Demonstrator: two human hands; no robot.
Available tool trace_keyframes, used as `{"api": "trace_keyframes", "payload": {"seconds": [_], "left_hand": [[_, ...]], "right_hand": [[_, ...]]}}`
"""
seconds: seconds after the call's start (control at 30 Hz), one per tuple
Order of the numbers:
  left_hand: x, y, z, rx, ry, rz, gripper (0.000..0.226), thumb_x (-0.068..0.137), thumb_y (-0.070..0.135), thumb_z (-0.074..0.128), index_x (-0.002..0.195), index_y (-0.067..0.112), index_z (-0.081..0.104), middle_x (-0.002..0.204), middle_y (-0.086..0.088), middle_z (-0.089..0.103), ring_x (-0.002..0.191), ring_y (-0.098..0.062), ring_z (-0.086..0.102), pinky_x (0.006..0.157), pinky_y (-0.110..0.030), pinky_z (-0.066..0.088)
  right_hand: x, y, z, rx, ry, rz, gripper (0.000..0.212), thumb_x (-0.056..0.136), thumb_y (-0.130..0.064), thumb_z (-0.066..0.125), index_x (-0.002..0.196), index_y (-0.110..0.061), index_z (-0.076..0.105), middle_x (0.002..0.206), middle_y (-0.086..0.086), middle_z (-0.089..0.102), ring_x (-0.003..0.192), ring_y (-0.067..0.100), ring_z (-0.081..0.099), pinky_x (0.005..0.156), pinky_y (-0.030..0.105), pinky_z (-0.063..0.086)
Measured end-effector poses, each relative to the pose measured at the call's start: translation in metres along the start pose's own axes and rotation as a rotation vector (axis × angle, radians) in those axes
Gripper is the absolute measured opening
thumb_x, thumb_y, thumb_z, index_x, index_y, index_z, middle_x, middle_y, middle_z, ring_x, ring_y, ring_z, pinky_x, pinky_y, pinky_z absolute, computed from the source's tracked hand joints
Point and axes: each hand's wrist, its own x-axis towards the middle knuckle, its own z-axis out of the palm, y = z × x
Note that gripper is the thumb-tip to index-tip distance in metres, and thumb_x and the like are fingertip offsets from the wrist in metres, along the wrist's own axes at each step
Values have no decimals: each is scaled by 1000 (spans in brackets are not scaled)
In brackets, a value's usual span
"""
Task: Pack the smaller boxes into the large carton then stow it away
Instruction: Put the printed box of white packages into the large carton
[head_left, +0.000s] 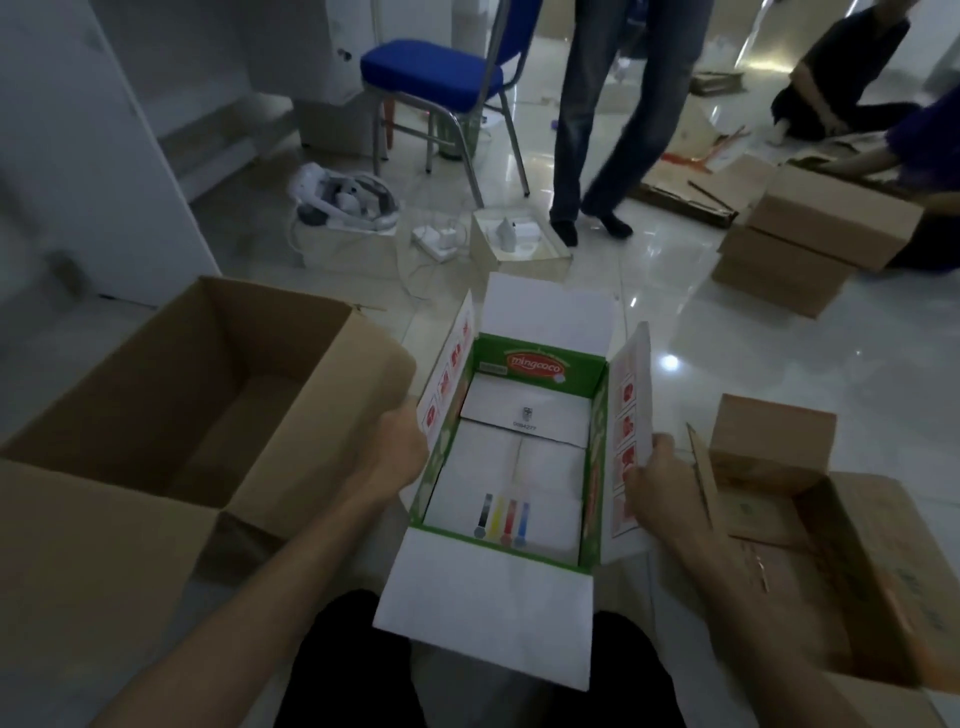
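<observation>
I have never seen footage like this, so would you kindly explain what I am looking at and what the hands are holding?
There is no machine here: a person wears a camera on the head, looking forward and down, so the one picture shows their own bare arms and hands. They sit on a tiled floor. Between the knees is an open green-and-white box with white packs inside. The left hand holds its left side flap, the right hand its right flap. An empty large carton stands open to the left, another brown box to the right. Farther off are a blue chair, more cartons and other people.
</observation>
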Motion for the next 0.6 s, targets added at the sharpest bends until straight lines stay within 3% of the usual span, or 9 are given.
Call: {"api": "trace_keyframes", "payload": {"seconds": [0.07, 0.13, 0.2, 0.3, 0.4, 0.53, 0.6], "left_hand": [[-4, 10, -32, 17, 33, 46, 19, 95, 20, 46, 112, 18, 53, 103, -7, 67, 70, -13, 65, 46, -20, 50], [-11, 19, -68, 56, 70, 72, 20, 94, 20, 48, 113, 17, 52, 99, -5, 66, 61, -6, 59, 40, -14, 41], [-21, 21, -102, 75, 87, 91, 22, 93, 20, 46, 115, 20, 50, 95, -2, 64, 65, -11, 62, 45, -24, 50], [-32, 14, -152, 93, 113, 73, 21, 92, 20, 45, 111, 20, 53, 101, -5, 68, 78, -23, 69, 63, -42, 61], [-36, -2, -194, 125, 174, 29, 24, 93, 21, 42, 113, 20, 55, 108, -9, 69, 84, -26, 70, 64, -41, 61], [-36, -34, -240, 114, 259, -35, 29, 93, 17, 43, 120, 19, 54, 115, -10, 66, 88, -25, 67, 56, -33, 56], [-32, -49, -261, 125, 278, -56, 33, 92, 16, 42, 123, 20, 54, 117, -11, 66, 91, -27, 66, 59, -36, 56]], "right_hand": [[-9, -25, -17, -29, 7, -62, 9, 95, -17, 45, 102, -11, 44, 74, -4, 54, 59, 13, 61, 41, 21, 46], [-17, -53, -29, 2, -32, -66, 16, 96, -17, 45, 110, -9, 43, 85, 5, 60, 68, 22, 65, 52, 30, 54], [-26, -80, -37, 21, -59, -76, 22, 95, -16, 45, 115, -7, 42, 95, 10, 61, 75, 28, 65, 60, 35, 56], [-32, -114, -40, 56, -68, -143, 24, 95, -16, 47, 116, -7, 42, 97, 10, 59, 69, 22, 61, 48, 24, 48], [-32, -149, -34, 59, -67, -218, 19, 93, -15, 49, 109, -7, 43, 100, 11, 60, 68, 19, 59, 47, 21, 43], [-25, -196, -9, 78, -93, -283, 30, 92, -16, 51, 119, -5, 44, 110, 16, 65, 74, 21, 61, 44, 17, 41], [-23, -220, 9, 104, -119, -296, 30, 92, -16, 51, 119, -6, 44, 112, 17, 65, 79, 24, 64, 45, 18, 43]]}}
